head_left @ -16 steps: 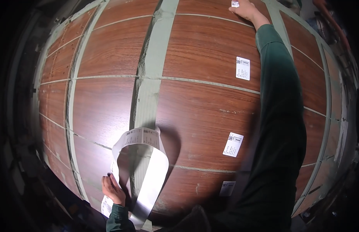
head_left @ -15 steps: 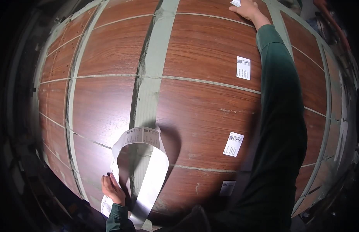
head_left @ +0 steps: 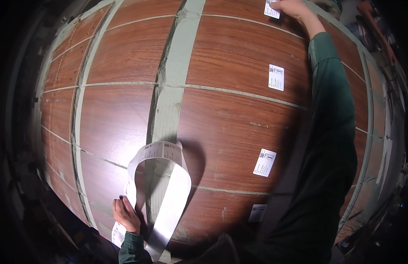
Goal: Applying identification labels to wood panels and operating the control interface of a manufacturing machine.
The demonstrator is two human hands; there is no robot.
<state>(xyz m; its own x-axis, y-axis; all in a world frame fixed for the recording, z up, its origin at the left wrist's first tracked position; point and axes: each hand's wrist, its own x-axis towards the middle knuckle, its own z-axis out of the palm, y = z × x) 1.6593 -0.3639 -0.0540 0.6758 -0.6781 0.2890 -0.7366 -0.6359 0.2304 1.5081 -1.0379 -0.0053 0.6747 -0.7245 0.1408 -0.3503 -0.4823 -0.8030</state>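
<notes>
Since a moment ago, the right hand [head_left: 297, 10] has been moved a little to the right, and its green sleeve [head_left: 328, 88] has been swung that way too. More of the white label [head_left: 271, 11] by its fingertips can now be seen. The left hand [head_left: 126, 215] has hardly been moved.

The two hands are kept well apart. The right hand is stretched far out, near the top edge, with its fingers partly bent. The upper right corner of the white label is touched by its fingertips. It cannot be told if that corner is pinched or only pressed, as the far side of the hand is hidden. The label is placed over a brown wood-grain board [head_left: 237, 57].

The left hand is kept low and to the left. Its fingers are curled in and closed on the side of a long label strip [head_left: 175, 193]. The strip is bent into a tall loop, with small print seen on its top part and a plain white side turned up.

Under the loop, a pale green bar [head_left: 167, 110] is seen between the boards. Three more labels are stuck on the boards in a rough line: a far label [head_left: 276, 78], a tilted label [head_left: 264, 163] and a shaded label [head_left: 257, 213].
</notes>
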